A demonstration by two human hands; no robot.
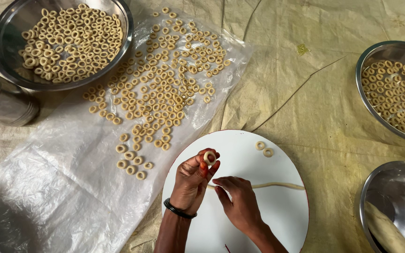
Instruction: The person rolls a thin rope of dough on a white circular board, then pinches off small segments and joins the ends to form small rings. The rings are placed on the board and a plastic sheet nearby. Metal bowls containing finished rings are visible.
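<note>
clear plastic sheet [62, 187] far left, covered with dough rings. white round board [268, 211] near centre, dough rope [277, 186] lying across it. left hand [191, 180] pinches fresh ring [209, 157] closed. right hand [237, 199] fingers press rope end. shaping step; judged next: ring joins rows, new length pinched off.
</note>
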